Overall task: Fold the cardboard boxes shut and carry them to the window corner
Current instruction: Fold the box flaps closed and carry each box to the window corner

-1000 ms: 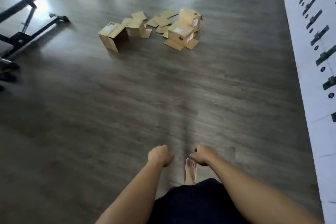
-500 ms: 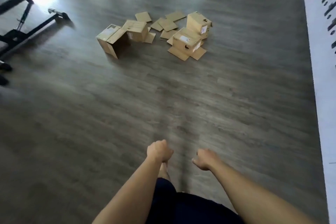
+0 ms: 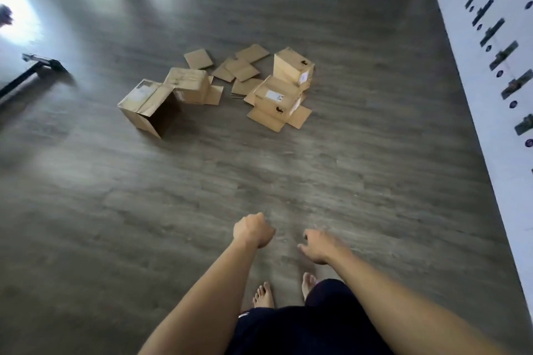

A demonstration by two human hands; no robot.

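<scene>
Boxes (image 3: 219,89) lie in loose heap on floor (image 3: 288,181), well ahead of person, flaps splayed; none folded shut yet.

Left hand (image 3: 253,230) curled in fist, holds nothing. Right hand (image 3: 317,245) loosely curled, empty. Hands apart, out front; probably mid-walk toward heap.

Leftmost box (image 3: 147,106) on side, mouth dark, contents unseen. Flat pieces (image 3: 239,69) behind: loose sheets or flattened boxes, unclear. Stand (image 3: 37,66) cut off at left. Window corner not identifiable.
</scene>
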